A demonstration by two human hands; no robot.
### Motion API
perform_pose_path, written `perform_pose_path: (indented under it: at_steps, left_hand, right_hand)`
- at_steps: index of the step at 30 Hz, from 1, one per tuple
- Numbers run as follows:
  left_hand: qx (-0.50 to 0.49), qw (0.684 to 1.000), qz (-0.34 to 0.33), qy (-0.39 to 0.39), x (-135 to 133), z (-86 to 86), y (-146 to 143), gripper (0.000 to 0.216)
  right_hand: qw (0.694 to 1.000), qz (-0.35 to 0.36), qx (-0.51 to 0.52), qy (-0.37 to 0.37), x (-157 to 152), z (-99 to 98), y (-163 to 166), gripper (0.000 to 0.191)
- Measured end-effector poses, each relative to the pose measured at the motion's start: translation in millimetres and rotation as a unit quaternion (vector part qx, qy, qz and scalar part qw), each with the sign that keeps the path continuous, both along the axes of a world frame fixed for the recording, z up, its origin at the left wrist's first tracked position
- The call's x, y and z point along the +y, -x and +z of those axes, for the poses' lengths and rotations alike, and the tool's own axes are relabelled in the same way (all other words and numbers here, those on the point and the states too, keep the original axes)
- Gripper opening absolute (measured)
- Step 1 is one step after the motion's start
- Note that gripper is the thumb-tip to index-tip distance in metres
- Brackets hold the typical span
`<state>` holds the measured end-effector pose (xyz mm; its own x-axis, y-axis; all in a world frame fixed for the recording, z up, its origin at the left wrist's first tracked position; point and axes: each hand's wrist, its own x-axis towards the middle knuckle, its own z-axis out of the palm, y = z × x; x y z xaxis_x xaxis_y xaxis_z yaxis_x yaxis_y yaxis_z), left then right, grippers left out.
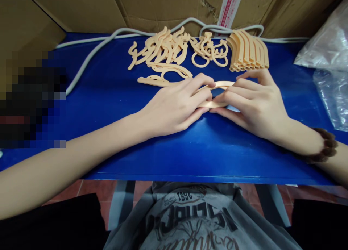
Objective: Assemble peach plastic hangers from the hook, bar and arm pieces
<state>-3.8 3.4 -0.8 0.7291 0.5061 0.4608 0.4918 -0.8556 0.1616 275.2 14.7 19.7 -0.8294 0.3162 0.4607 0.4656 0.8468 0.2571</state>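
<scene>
My left hand (pixel 178 103) and my right hand (pixel 255 103) meet over the blue table, both closed on a beige plastic folding hanger (pixel 224 84). The thumbs and fingers of both pinch its lower strip near the middle, and the fingers hide much of it. Just beyond my left hand lie folded beige hangers (pixel 176 67). Farther back is a heap of curved beige pieces (pixel 163 49), with ring-shaped hook pieces (pixel 208 49) beside it. Behind my right hand, curved hanger arms (pixel 247 50) stand in a neat stacked row.
The blue table (pixel 174 152) has its front edge close to my body. A white cable (pixel 95 56) runs along the back, before cardboard boxes (pixel 168 7). Clear plastic bags (pixel 326 47) lie at the right. A dark pixelated area covers the left side.
</scene>
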Motion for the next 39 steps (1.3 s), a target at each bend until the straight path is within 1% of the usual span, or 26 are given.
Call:
perform_pose_path:
  at_steps: [3,8,13,15,17,21,23,25,28,31,36,39]
  left_hand:
    - [0.006,1.0,0.003,0.004,-0.5,0.2,-0.1,0.028]
    - [-0.005,1.0,0.009,0.014,-0.5,2.0,1.0,0.025]
    - [-0.002,0.999,0.027,0.028,-0.3,3.5,1.8,0.024]
    - [-0.002,0.999,0.031,0.029,-0.4,3.1,1.5,0.024]
    - [-0.005,0.999,0.027,0.022,-0.7,2.5,1.2,0.024]
    - [-0.007,1.0,0.023,0.016,-1.9,1.9,1.1,0.025]
    - [-0.001,0.999,0.028,0.023,-2.8,2.7,1.1,0.027]
    - [0.007,0.999,0.033,0.034,-3.6,4.1,0.7,0.029]
    - [0.018,0.998,0.034,0.044,-4.0,5.9,-0.2,0.028]
    - [0.016,0.999,0.023,0.038,-3.4,5.9,-1.5,0.026]
    - [-0.002,0.999,0.001,0.035,-3.8,5.4,-2.9,0.022]
    - [0.0,0.999,0.004,0.046,-5.5,6.5,-3.3,0.023]
  right_hand:
    - [1.0,0.01,0.007,-0.019,0.1,0.0,1.0,0.022]
    - [0.999,0.025,0.022,-0.018,-1.5,0.3,2.2,0.02]
    - [0.999,-0.014,-0.001,0.039,-2.8,-0.4,2.4,0.028]
    - [0.999,-0.015,-0.005,0.048,-3.5,0.1,3.1,0.028]
    - [1.0,-0.006,-0.009,0.025,-4.9,1.3,3.9,0.027]
    - [0.998,0.014,-0.022,-0.056,-8.2,3.7,4.9,0.025]
    - [0.997,0.009,-0.029,-0.064,-8.8,4.0,4.7,0.026]
    - [0.998,-0.002,-0.035,-0.046,-8.3,3.7,3.9,0.028]
    - [0.999,-0.015,-0.034,0.005,-5.9,2.7,2.1,0.03]
    - [0.998,-0.019,-0.031,0.047,-3.7,1.9,1.1,0.03]
    - [0.996,-0.026,-0.03,0.074,-3.8,2.7,2.6,0.03]
    - [0.997,-0.029,-0.032,0.063,-5.1,5.1,4.6,0.034]
